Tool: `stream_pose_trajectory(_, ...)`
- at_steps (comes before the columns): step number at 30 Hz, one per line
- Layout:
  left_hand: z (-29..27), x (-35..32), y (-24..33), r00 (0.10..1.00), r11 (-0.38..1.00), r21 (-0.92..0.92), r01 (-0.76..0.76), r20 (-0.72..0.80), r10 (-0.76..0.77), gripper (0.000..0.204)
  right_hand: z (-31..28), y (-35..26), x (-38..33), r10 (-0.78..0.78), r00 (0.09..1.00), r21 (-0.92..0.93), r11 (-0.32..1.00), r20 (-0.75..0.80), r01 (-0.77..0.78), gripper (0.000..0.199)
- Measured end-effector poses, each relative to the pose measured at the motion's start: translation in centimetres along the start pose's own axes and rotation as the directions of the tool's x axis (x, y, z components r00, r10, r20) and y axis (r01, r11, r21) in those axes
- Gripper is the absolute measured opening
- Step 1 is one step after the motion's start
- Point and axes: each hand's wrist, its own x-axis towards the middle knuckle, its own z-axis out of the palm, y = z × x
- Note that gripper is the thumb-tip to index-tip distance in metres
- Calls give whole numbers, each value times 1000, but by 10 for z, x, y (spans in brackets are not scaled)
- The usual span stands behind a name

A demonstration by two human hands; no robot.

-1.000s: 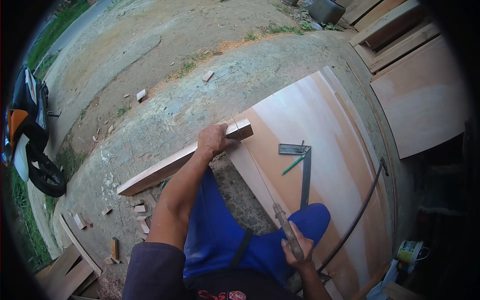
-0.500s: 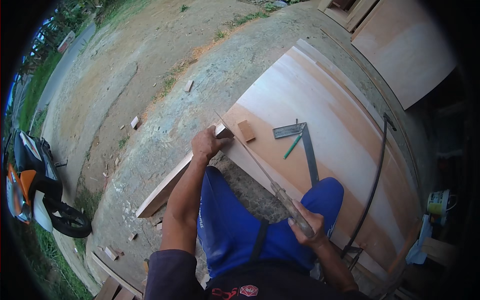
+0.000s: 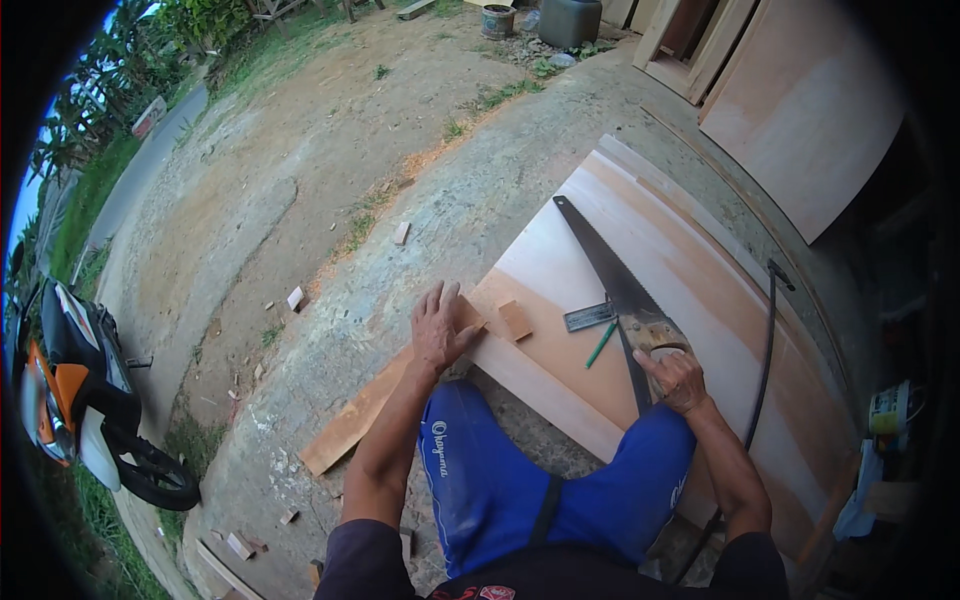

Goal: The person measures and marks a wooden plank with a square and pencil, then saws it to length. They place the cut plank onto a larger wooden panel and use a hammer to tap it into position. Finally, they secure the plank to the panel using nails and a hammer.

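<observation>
While our left hand (image 3: 441,330) lay spread flat pinning the wooden plank (image 3: 400,395) steady, our right hand (image 3: 678,378) gripped the handsaw (image 3: 610,285) by its handle, blade resting on the plywood sheet (image 3: 690,270).

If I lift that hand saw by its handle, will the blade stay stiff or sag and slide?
The saw has a long, thin blade, so it will probably flex and wobble at the tip. Lying flat on the smooth plywood sheet, it would likely slide rather than roll. The right hand rests at its handle, the heavier-looking end, so the tip should rise last.
</observation>
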Motion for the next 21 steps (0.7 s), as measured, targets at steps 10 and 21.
stream_pose_trajectory(10,74,42,76,914,999,48,-7,405,-13,38,57,47,-12,313,822,-100,948,475,-303,74)
stream_pose_trajectory(21,-83,-217,-12,878,879,-137,457,-90,-471,58,70,74,-69,521,793,95,814,317,-573,63)
